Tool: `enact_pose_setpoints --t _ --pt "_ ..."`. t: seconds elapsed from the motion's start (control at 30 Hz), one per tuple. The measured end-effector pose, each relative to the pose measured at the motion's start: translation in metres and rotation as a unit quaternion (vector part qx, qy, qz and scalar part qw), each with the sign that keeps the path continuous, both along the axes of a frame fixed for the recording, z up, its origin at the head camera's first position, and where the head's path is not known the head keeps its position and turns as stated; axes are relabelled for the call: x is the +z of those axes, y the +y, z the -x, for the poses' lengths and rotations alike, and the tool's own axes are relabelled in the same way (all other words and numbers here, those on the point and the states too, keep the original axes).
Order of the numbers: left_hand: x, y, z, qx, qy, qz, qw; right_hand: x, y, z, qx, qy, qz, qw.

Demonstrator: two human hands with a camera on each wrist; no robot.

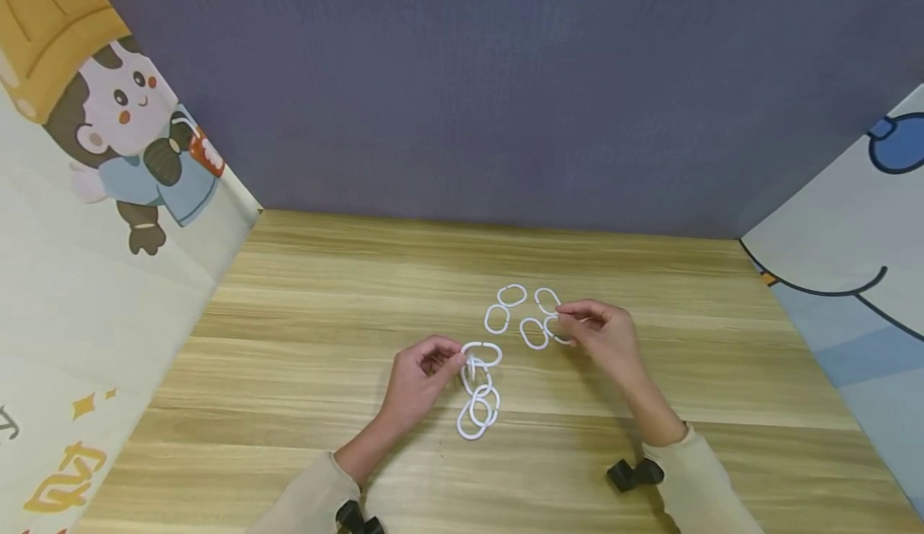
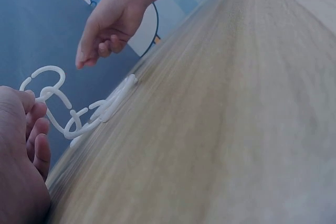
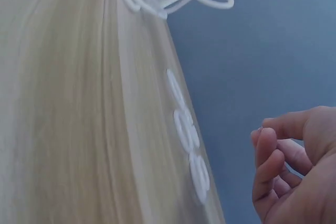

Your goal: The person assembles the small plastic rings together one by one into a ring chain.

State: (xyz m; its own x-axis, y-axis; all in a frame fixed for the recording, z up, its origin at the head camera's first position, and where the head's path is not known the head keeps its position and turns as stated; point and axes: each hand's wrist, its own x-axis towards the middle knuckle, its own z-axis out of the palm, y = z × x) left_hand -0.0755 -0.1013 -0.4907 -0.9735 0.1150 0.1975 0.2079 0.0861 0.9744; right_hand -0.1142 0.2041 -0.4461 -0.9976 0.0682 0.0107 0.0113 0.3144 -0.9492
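My left hand (image 1: 421, 382) pinches the upper part of a chain of white plastic C-shaped links (image 1: 482, 390) between thumb and fingertips. In the left wrist view, the top of the chain (image 2: 64, 98) is raised, while its lower links slope down to the tabletop. My right hand (image 1: 605, 341) hovers above several loose white links, near the rightmost link (image 1: 546, 327). Its fingers are loosely bent, and the right wrist view shows nothing held in the right hand (image 3: 302, 166). The fingertips partly cover the rightmost links in the head view.
Two loose links, a left one (image 1: 487, 321) and an upper one (image 1: 525, 294), lie beyond the chain on the wood-grain table (image 1: 325, 293). A dark blue panel (image 1: 462, 93) rises behind the table. Cartoon-printed walls (image 1: 816, 205) stand at both sides.
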Motion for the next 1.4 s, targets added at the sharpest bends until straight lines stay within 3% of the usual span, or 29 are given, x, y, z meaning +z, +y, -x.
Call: enact_pose_setpoints --t 0.37,0.63,0.87,1.4 --pt "-0.002 -0.005 -0.003 -0.012 0.01 -0.001 0.9999 -0.019 0.008 0.002 -0.035 0.011 -0.071 0.9968" --pt "-0.002 -0.009 -0.006 -0.015 0.005 0.002 0.9999 -0.031 0.01 0.0 -0.042 0.033 -0.149 0.9874" --pt "-0.004 -0.012 -0.008 -0.024 0.008 0.003 0.9997 -0.041 0.012 -0.004 -0.033 0.04 -0.227 0.9725" --pt "-0.003 -0.017 -0.013 -0.028 0.003 0.005 0.9996 -0.038 0.01 -0.015 -0.023 -0.01 -0.258 0.9659"
